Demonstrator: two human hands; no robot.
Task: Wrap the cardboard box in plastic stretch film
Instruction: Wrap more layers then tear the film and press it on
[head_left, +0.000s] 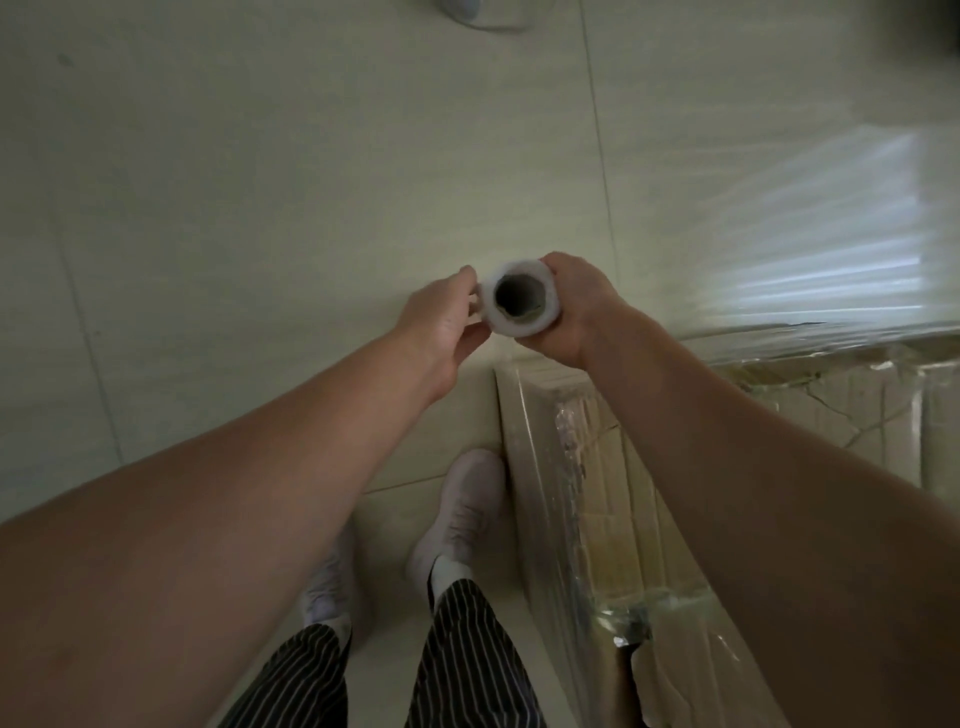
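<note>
Finding: you hold the white roll of plastic stretch film with its hollow grey cardboard core (519, 326) upright, its open end facing up at you. It hangs clear of the pale tiled floor (260, 156), just beyond the nearest top corner of the brown cardboard box (613, 519).

Grip: your left hand (441, 317) clasps the roll's left side, thumb and fingers curled to it. Your right hand (576, 306) wraps the right side. Both are closed on the roll, neither slack.

Box: it stands on the floor at your right. Clear film already covers the side facing you and wrinkles along the edge. A streaked sheet of clear film (831, 234) spans the far right; blur hides where it joins the roll.

Assessment: the upright hold likely keeps the film's width matched to the box's side, and the two-handed clasp lets you brake the unwinding for tension. Your white shoes (462, 509) stand close against the box's base, probably so you can round the corner tightly.

Risk: slack at the corner would leave folds.
</note>
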